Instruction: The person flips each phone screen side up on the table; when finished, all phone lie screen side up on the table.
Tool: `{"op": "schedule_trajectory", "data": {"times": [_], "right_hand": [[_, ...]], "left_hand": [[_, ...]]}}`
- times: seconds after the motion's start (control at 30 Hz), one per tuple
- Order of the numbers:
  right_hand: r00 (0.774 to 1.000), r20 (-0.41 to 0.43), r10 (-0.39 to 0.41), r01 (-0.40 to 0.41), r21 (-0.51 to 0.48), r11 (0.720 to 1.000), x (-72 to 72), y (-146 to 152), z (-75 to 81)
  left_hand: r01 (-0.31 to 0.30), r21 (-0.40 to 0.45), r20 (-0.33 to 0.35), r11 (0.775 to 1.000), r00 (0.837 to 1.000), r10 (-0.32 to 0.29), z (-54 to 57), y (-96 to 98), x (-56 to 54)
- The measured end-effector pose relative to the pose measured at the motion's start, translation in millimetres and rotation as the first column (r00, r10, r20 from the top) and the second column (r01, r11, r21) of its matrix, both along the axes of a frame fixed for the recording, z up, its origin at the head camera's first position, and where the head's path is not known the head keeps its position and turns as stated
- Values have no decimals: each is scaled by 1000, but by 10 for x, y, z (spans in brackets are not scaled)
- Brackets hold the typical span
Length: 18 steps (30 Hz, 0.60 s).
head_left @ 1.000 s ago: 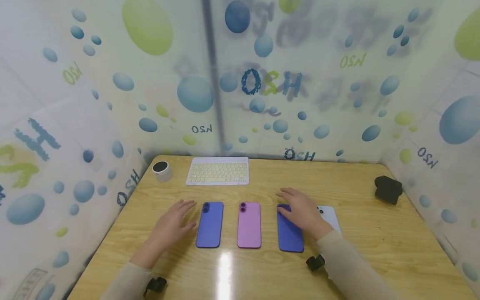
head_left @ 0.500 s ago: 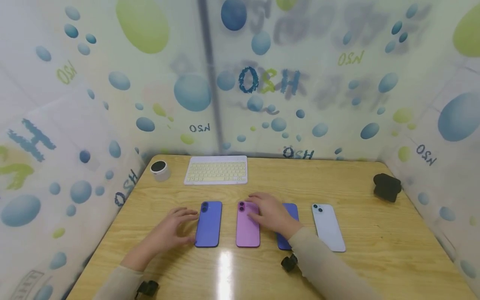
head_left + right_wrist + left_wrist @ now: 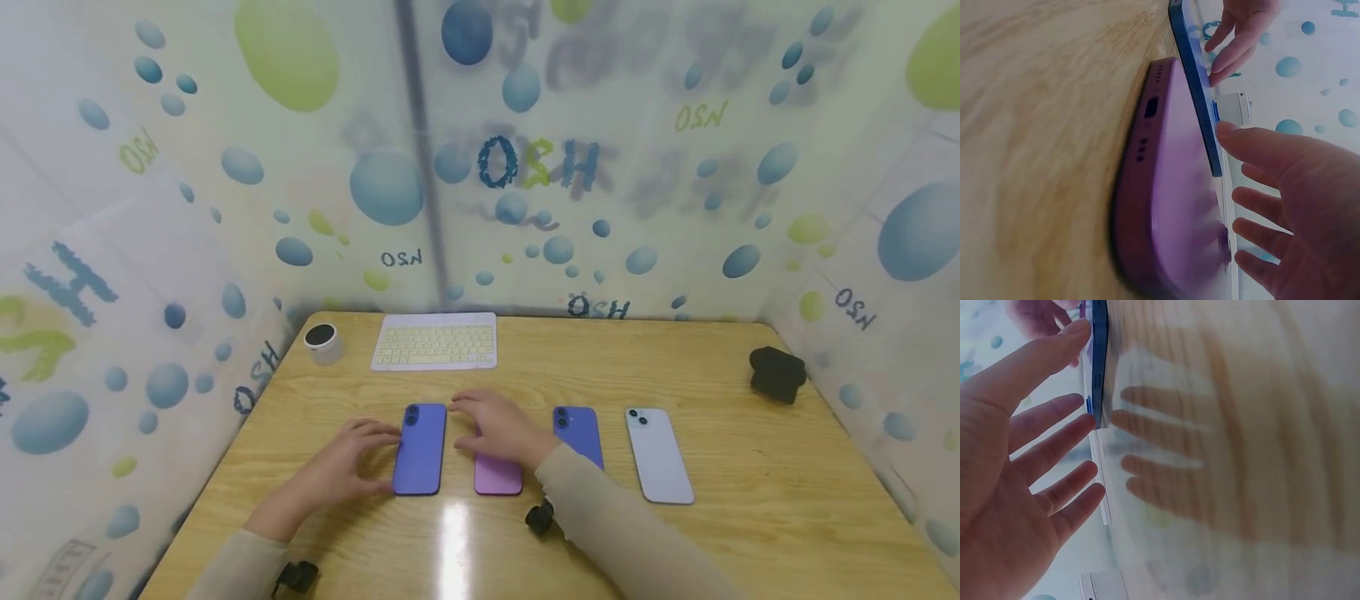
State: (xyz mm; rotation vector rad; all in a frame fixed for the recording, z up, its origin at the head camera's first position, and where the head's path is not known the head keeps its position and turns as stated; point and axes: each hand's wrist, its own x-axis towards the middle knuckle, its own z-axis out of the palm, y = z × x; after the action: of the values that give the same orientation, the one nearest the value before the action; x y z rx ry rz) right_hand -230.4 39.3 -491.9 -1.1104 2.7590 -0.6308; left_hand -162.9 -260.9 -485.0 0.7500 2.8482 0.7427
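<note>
Wooden table (image 3: 787, 475) bears the leftmost phone (image 3: 421, 454) between left grip (image 3: 343, 467) and right grip (image 3: 504, 427).

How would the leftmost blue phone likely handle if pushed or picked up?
The leftmost blue phone is a thin slab with straight edges, so it should stay stiff in a lift. Lying flat on the wooden table, it would probably slide when pushed rather than roll or tip. Its smooth-looking back may make it somewhat slippery.
</note>
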Motion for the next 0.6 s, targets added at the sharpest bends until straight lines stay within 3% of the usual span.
{"op": "schedule_trajectory", "data": {"times": [0.17,0.6], "right_hand": [[997,72,10,-9,-4,1000,-53,-53,-24],[995,96,42,-41,-10,999,-158,-149,-67]], "left_hand": [[3,0,3,1000,1000,-3,-25,-24,-10],[-9,-8,-3,1000,1000,9,-54,-27,-13]]}}
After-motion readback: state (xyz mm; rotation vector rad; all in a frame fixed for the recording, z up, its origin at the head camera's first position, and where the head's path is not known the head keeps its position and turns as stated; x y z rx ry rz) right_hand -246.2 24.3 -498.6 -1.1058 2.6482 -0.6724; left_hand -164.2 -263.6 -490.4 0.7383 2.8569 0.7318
